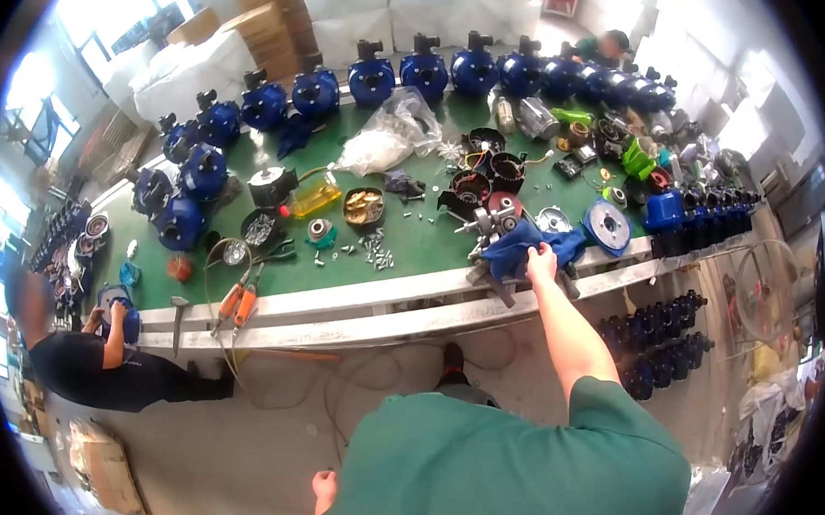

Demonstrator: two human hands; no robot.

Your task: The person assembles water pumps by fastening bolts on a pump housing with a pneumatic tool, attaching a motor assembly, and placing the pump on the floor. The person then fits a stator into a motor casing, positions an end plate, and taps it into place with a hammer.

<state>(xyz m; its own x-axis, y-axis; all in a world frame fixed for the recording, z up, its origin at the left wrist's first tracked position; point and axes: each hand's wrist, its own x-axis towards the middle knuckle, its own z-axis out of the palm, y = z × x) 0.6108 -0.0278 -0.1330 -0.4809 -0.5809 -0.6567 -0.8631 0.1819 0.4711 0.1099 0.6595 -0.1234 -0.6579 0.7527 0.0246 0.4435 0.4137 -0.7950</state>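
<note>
Right hand (542, 265): fingers pinching crumpled blue cloth (507, 253)
Cloth: light, limp, I judge
Folds (521, 236): grip at six o'clock
Left hand (325, 485): curled; contents, I can't tell

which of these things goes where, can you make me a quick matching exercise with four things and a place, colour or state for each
1. blue cloth
2. bottle
3. hammer
4. left hand

A. yellow
B. lowered, away from the bench
C. gripped by the right hand
D. just left of the orange-handled tools

Pairs: 1-C, 2-A, 3-D, 4-B
</note>
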